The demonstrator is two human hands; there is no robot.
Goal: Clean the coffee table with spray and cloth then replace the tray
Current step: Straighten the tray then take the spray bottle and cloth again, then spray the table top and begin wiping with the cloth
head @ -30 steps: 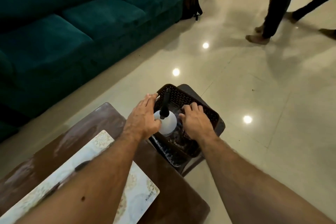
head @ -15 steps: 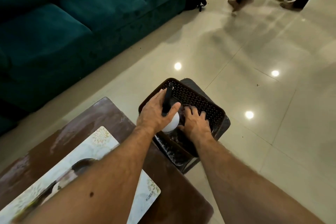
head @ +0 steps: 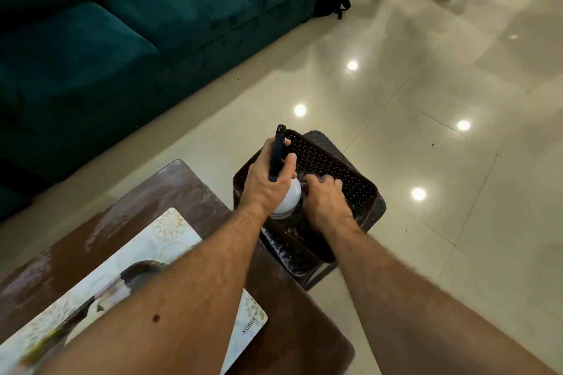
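- Stage: early, judging by the layout. Supplies are just being fetched; no wipe in progress.
- Left hand [head: 268, 179]: fingers clamped round the spray bottle [head: 286, 196] at its neck, black trigger head sticking up past the knuckles, white body below the palm. Bottle sits over the near-left part of the brown perforated basket [head: 344, 170]; can't tell whether it is clear of the bottom.
- Right hand [head: 327, 201]: fingers curled down inside the basket, just right of the bottle. What they hold is hidden, presumably the cloth; can't confirm.
- Basket rests on a small dark stool [head: 376, 210] beside the table's end.
- Table [head: 195, 192]: brown top with pale streaks, looks unwiped. Patterned tray [head: 170, 240] on it, under the left forearm.
- Left to do, my read: move the tray off, spray, wipe, put the tray back.
- Versus a second ago: left hand was flat on the bottle's side, now wrapped round the neck, bottle raised. Right hand reaches deeper into the basket.
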